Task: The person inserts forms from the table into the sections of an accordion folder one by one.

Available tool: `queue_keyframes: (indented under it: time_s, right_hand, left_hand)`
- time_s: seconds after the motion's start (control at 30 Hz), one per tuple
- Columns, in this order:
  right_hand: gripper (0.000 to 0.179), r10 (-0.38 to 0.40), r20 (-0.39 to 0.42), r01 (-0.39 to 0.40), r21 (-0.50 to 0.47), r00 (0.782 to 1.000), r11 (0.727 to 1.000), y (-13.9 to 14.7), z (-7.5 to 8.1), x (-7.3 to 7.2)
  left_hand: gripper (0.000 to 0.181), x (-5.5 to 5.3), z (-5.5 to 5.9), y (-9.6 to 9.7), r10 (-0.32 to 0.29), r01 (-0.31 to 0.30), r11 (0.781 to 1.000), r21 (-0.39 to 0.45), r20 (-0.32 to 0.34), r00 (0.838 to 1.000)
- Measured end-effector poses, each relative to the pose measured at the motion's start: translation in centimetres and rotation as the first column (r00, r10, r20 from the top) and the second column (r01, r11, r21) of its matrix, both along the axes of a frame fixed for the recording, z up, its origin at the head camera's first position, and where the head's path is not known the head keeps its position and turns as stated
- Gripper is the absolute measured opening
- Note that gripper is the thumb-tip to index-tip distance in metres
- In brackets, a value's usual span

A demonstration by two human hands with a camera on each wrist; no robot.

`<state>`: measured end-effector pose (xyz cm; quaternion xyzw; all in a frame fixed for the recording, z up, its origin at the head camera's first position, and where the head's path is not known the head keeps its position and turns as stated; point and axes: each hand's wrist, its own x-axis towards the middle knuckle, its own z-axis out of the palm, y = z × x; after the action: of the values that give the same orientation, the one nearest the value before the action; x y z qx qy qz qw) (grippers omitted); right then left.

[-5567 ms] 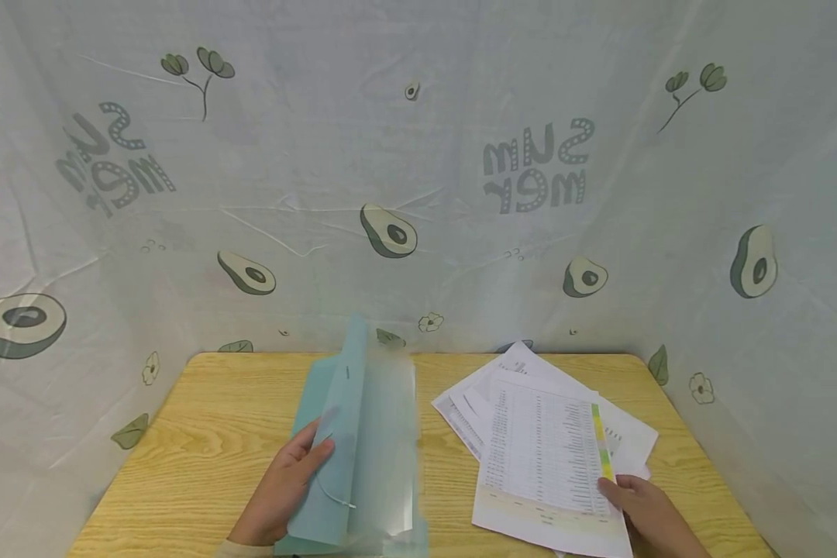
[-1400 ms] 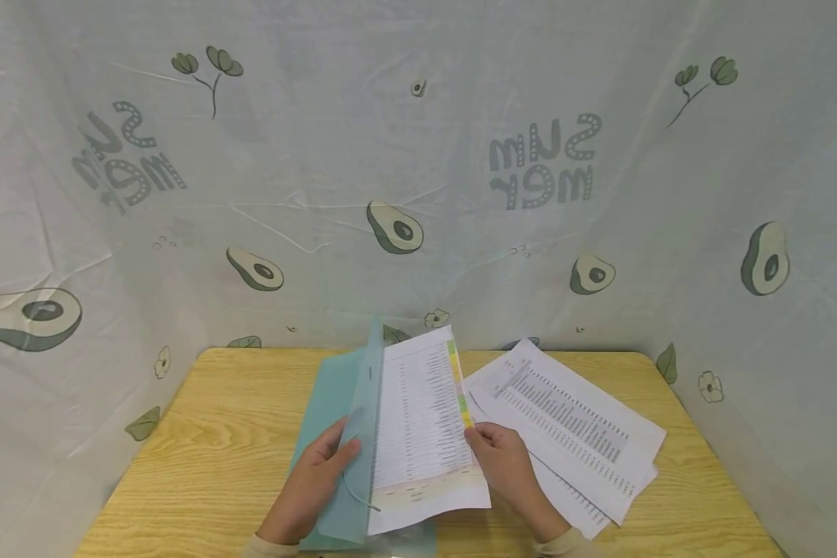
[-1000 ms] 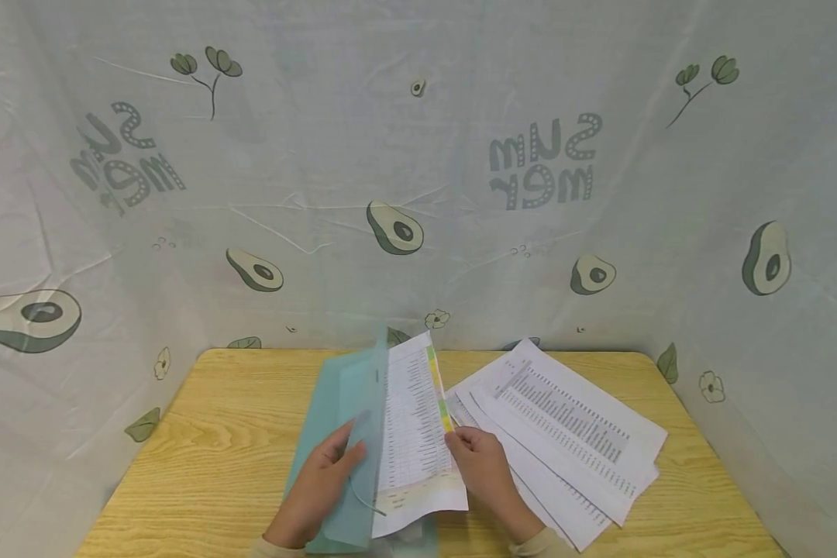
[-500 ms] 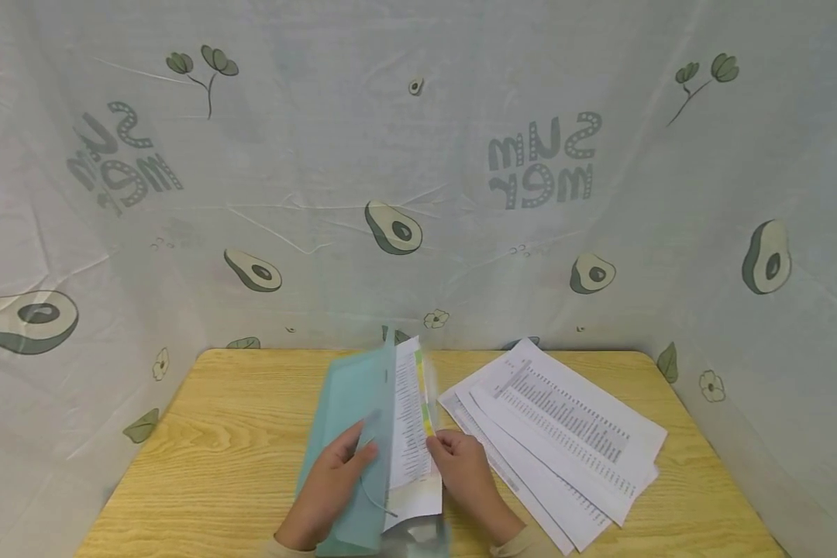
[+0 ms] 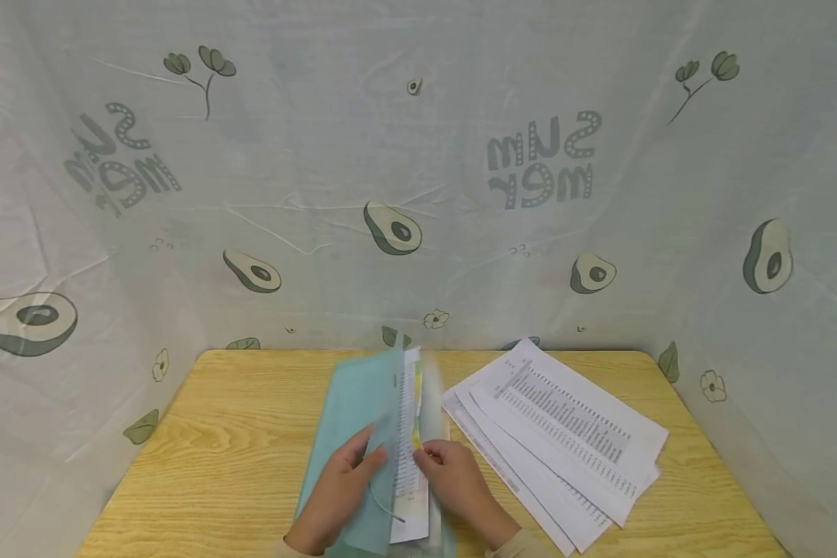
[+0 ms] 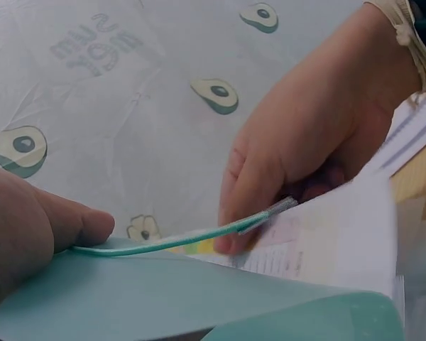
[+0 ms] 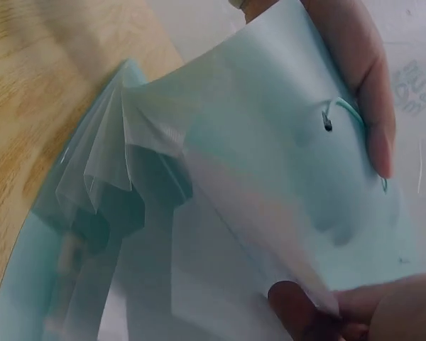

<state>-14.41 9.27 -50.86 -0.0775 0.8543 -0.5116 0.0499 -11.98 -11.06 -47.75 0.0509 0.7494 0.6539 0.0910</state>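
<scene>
Sheet slid further into folder; right hand pinches its edge, left hand grips folder's cover.

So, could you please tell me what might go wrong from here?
The sheet, pinched at one edge by the right fingers, could buckle or catch on the clear pleats of the folder. The cord on the flap might snag it. The fanned papers near the right sleeve could be brushed askew.
</scene>
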Motion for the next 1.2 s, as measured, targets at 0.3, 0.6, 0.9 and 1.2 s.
queue_keyframes:
  time_s: [0.3,0.6,0.9,1.2]
  right_hand:
    - [0.020,-0.057,0.004,0.057,-0.032,0.998,0.998,5.3,1.0,-0.5]
    - [0.018,-0.237,-0.132,0.271,0.459,0.962,0.846,17.3,0.6,-0.3]
    - [0.055,-0.205,-0.050,0.182,0.688,0.978,0.703,21.4,-1.0,0.7]
    - [0.076,-0.164,-0.071,0.162,0.741,0.984,0.652,20.7,-0.9,0.8]
  left_hand:
    - [0.059,0.0,0.5,-1.1,0.043,-0.043,0.999,0.003,0.026,0.999]
    - [0.062,-0.2,1.0,-3.2,0.044,-0.056,0.991,0.118,0.104,0.994]
    - [0.059,-0.4,1.2,-3.9,0.055,-0.070,0.989,0.128,0.116,0.992]
    - [0.059,-0.7,1.2,-4.0,0.056,-0.073,0.986,0.151,0.112,0.992]
